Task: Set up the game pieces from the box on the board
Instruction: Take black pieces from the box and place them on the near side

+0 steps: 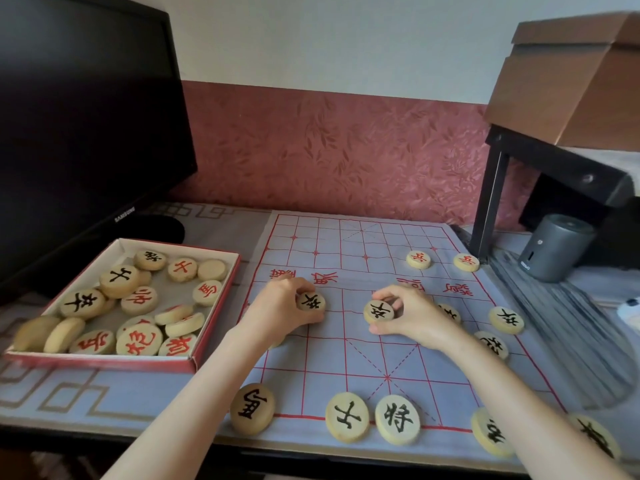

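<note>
One black-marked piece [311, 302] pinched at rim by left hand [282, 306] — second piece [379, 311] gripped likewise by right hand [415, 320]. Both held low over board [346, 358] near centre; contact cannot be told. Box [104, 361] at 9 o'clock, part-filled. Pieces judged rigid, light, smooth — best taken by edge, thumb opposite fingers.

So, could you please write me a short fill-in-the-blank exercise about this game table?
1. The left hand grips one piece and the right hand a second piece; both show ____ lettering.
2. The box lies to the ____ of the board.
3. The two far pieces carry ____ lettering.
Missing words: black; left; red.
</note>
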`<state>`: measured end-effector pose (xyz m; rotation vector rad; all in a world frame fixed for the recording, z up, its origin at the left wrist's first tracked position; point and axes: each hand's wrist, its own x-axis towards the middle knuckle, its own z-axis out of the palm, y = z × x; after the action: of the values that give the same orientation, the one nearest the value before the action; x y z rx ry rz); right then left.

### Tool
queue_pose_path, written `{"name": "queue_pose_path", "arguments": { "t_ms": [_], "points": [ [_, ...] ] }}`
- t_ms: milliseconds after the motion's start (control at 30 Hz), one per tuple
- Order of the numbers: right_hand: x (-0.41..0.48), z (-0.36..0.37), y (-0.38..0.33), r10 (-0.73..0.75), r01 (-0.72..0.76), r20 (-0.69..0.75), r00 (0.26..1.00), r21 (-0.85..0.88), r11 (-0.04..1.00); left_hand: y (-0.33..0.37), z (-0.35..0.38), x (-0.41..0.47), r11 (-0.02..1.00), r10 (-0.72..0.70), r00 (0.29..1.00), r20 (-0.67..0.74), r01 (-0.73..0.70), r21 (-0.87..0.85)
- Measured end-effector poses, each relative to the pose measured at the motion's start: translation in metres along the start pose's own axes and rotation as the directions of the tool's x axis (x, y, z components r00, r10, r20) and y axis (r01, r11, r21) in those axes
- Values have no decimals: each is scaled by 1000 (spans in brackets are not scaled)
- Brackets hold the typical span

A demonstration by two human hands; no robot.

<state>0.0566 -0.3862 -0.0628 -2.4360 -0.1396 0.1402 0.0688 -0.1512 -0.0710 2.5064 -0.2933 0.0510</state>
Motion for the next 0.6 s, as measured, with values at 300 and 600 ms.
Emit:
{"name": "queue_pose_path", "arguments": {
  "t_ms": [300, 600],
  "points": [
    [0, 0, -14, -39, 39, -42, 998, 11, 999, -7, -4, -4, 999, 20, 1000, -3, -20, -25],
    [20, 29, -79, -223, 226, -36, 974, 113, 968, -23, -58, -21, 998, -11, 950, -312, -9, -64]
  ]
}}
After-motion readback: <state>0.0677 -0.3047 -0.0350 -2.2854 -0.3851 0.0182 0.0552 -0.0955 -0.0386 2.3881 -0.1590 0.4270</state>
